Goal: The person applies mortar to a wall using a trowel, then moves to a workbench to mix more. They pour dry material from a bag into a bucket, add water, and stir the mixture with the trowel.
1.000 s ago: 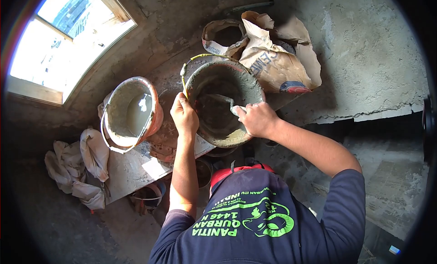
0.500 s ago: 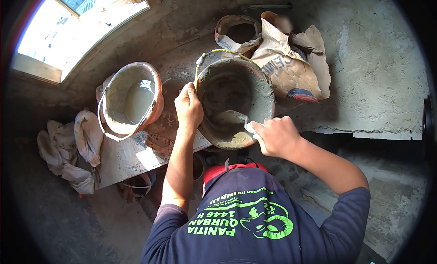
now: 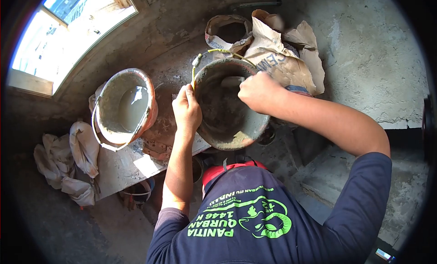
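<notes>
My left hand (image 3: 187, 110) is closed on the left rim of a mortar-caked bucket (image 3: 210, 135), beside its yellow-wrapped handle (image 3: 195, 71). The bucket tilts toward me, with dark grey mix (image 3: 218, 107) inside. Over its right side my right hand (image 3: 259, 93) is closed around a trowel (image 3: 232, 82). Only a pale part of that tool shows to the left of the fist; its blade cannot be made out. Left of my left hand stands a second bucket (image 3: 154, 110) holding greyish water (image 3: 133, 108), its wire handle hanging down over the front.
A torn paper cement bag (image 3: 291, 68) and an open rolled-down bag (image 3: 214, 40) lie behind the bucket. White sacks (image 3: 84, 150) rest at the board's (image 3: 111, 173) left end. A window opening (image 3: 68, 41) is at upper left, a concrete ledge (image 3: 373, 72) at right.
My right hand has moved up and left from the bucket's lower right rim to over its upper right side, and the trowel blade has gone out of sight. My left hand keeps its hold.
</notes>
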`<action>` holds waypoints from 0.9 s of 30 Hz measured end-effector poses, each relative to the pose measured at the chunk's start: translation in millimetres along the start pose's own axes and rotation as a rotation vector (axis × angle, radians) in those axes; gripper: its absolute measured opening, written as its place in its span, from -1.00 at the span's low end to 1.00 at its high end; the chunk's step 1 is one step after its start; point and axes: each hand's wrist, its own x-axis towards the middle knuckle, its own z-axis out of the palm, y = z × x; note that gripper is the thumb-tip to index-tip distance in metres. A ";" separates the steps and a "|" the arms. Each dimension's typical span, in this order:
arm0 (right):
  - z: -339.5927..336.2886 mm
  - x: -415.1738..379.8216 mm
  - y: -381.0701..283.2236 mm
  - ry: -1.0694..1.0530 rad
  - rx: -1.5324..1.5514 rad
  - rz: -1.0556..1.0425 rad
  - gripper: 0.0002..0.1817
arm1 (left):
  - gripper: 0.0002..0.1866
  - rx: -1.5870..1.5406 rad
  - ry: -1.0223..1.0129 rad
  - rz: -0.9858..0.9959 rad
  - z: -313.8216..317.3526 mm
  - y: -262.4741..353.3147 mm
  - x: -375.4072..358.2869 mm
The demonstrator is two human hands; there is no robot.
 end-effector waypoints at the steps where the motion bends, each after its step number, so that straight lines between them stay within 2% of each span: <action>1: 0.0 5.2 -0.2 -0.058 -0.010 -0.069 -0.93 | -0.61 -0.007 -0.003 0.005 0.5 -0.7 2.8; 2: 0.5 10.1 -0.1 -0.117 -0.016 -0.139 -0.93 | -0.61 0.009 -0.005 0.003 0.0 -2.9 5.3; 4: -7.4 16.3 9.5 -0.112 0.008 -0.133 -0.91 | -0.61 0.045 0.001 -0.013 -4.0 -12.0 7.0; 6: -18.7 21.9 23.5 -0.352 0.021 -0.112 -0.86 | -0.61 0.008 -0.006 -0.029 -5.7 -24.5 12.7; 8: -7.5 25.9 32.5 -0.394 0.081 -0.063 -0.80 | -0.60 0.054 0.004 -0.014 -4.8 -21.5 16.7; 11: -1.3 16.4 43.3 -0.507 0.457 0.019 -0.72 | -0.60 0.082 0.000 0.010 -7.1 -8.3 16.7; 12: 6.2 9.7 44.3 -0.516 0.453 0.031 -0.72 | -0.60 0.089 0.001 0.013 -7.7 -6.5 15.4; 14: 39.5 -7.2 44.1 -0.538 0.891 0.175 -0.66 | -0.59 0.088 -0.016 0.013 -9.7 -13.4 13.8; 15: 54.0 -19.4 39.9 -0.497 1.021 0.251 -0.62 | -0.59 0.092 -0.027 0.026 -11.7 -14.6 12.7; 16: 77.9 -33.0 35.8 -0.424 1.101 0.232 -0.62 | -0.59 0.098 -0.036 0.040 -12.9 -15.9 11.7; 18: 60.7 -44.4 15.0 -0.551 1.347 0.571 -0.65 | -0.59 0.087 -0.024 0.042 -17.9 -20.6 12.6; 20: 73.0 -61.9 -1.0 -0.486 1.565 0.638 -0.65 | -0.59 0.089 -0.053 0.005 -24.1 -16.2 11.1; 22: 75.0 -71.5 -20.0 -0.455 1.819 0.797 -0.67 | -0.60 0.070 -0.060 0.020 -23.9 -16.0 8.9; 27: 78.8 -83.8 -52.5 -0.404 2.119 0.977 -0.60 | -0.61 0.099 -0.085 0.030 -23.3 -9.5 5.4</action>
